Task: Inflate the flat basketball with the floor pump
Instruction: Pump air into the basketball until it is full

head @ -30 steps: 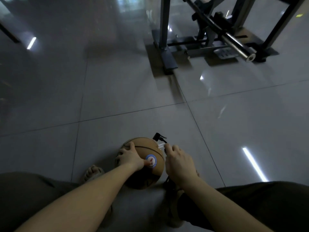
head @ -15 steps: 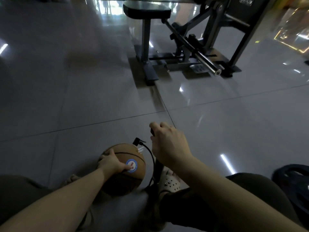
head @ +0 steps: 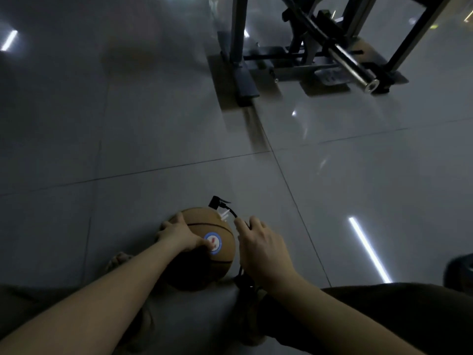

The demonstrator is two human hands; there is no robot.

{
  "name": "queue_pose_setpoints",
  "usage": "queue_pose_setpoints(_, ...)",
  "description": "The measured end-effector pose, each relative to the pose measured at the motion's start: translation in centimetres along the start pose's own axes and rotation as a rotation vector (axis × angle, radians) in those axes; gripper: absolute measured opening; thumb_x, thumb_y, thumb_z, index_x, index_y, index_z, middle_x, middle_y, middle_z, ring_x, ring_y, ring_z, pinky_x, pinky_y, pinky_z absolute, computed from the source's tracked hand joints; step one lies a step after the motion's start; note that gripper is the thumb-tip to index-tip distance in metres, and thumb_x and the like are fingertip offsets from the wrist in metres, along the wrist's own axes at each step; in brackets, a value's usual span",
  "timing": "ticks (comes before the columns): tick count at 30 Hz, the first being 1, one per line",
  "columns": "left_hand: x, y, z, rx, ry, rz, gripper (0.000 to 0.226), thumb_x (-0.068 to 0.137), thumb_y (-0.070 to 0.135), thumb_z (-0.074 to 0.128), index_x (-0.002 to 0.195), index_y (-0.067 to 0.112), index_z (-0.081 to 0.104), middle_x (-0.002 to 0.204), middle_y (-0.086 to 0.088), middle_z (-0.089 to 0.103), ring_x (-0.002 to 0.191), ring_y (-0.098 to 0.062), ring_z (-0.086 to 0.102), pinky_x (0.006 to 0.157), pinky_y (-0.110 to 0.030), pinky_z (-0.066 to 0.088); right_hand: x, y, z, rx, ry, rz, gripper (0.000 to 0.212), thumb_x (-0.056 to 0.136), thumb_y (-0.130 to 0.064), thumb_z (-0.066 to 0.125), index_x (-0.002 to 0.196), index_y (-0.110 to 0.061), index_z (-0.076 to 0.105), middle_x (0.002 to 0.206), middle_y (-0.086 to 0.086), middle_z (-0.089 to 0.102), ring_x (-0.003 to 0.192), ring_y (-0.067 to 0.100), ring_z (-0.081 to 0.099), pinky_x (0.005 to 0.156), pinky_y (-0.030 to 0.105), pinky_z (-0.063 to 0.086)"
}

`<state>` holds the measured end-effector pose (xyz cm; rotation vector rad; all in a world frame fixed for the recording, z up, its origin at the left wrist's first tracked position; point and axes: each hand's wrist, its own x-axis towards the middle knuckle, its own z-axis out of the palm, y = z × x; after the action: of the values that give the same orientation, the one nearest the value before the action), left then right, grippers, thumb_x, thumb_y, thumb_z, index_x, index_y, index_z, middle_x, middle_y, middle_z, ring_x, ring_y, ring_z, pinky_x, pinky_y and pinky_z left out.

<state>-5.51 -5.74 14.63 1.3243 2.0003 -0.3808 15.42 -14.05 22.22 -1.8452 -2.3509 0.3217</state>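
A brown basketball point(head: 204, 226) with a round blue-and-white badge lies on the grey tiled floor between my feet. My left hand point(head: 179, 235) rests on top of it, fingers spread over the left side, thumb on the badge. A black pump head point(head: 216, 202) sits at the ball's far side, and its black hose point(head: 231, 213) curves back to the floor pump point(head: 243, 283), which is mostly hidden under my right hand point(head: 261, 248). That hand grips the pump handle, pushed low beside the ball.
A black metal gym machine point(head: 307, 55) with a steel bar end point(head: 368, 84) stands on the floor at the far right. A dark round weight plate point(head: 460, 270) shows at the right edge. My bare left foot point(head: 120, 260) is beside the ball.
My right hand rose with the pump handle half a second ago and has come back down beside the ball. My left hand has stayed on the ball.
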Motion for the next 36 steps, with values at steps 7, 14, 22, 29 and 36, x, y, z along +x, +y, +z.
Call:
queue_pose_setpoints(7,0.2,-1.1,-0.2,0.025,-0.031,0.002,0.152,0.045,0.078,0.082,0.158,0.025,-0.006,0.155,-0.024,0.015,0.132,-0.043,0.043,0.104,-0.049,0.047,1.8,0.8,3.4,-0.020,-0.061,0.026,0.045,0.088,-0.017,0.056,0.129,-0.022,0.039,0.096,0.005,0.051,0.075,0.023,0.053,0.053,0.035,0.048)
queue_pose_setpoints(14,-1.6,-1.7,0.2,-0.020,-0.030,-0.009,0.153,0.045,0.077,0.082,0.156,0.029,-0.011,0.155,-0.024,0.011,0.131,-0.046,0.041,0.103,-0.052,0.046,0.3,-0.1,0.9,0.021,-0.110,0.081,0.028,0.097,-0.024,0.049,0.124,-0.023,0.040,0.102,0.005,0.052,0.080,0.027,0.055,0.057,0.032,0.032)
queue_pose_setpoints(22,-3.6,-1.9,0.1,-0.042,-0.028,0.034,0.156,0.043,0.076,0.084,0.157,0.021,-0.008,0.154,-0.029,0.014,0.134,-0.049,0.037,0.107,-0.058,0.040,-0.1,-0.6,-10.2,0.034,0.050,0.062,0.031,0.100,-0.030,0.050,0.130,-0.024,0.046,0.107,0.004,0.059,0.079,0.024,0.058,0.062,0.033,0.046)
queue_pose_setpoints(29,-2.7,-2.1,0.5,-0.022,-0.008,0.078,0.157,0.043,0.078,0.082,0.156,0.019,-0.010,0.154,-0.030,0.013,0.133,-0.051,0.037,0.107,-0.060,0.041,0.1,-1.9,-10.5,0.011,0.096,0.018,0.025,0.099,-0.028,0.048,0.124,-0.024,0.042,0.098,0.002,0.057,0.072,0.020,0.056,0.063,0.037,0.055)
queue_pose_setpoints(36,-1.2,-0.5,0.6,0.058,-0.015,0.007,0.156,0.045,0.078,0.081,0.156,0.022,-0.012,0.154,-0.030,0.012,0.133,-0.050,0.039,0.104,-0.059,0.044,-0.2,-1.2,-2.9,-0.012,0.042,0.023,0.040,0.090,-0.022,0.061,0.127,-0.023,0.046,0.092,0.001,0.053,0.063,0.019,0.049,0.049,0.030,0.039)
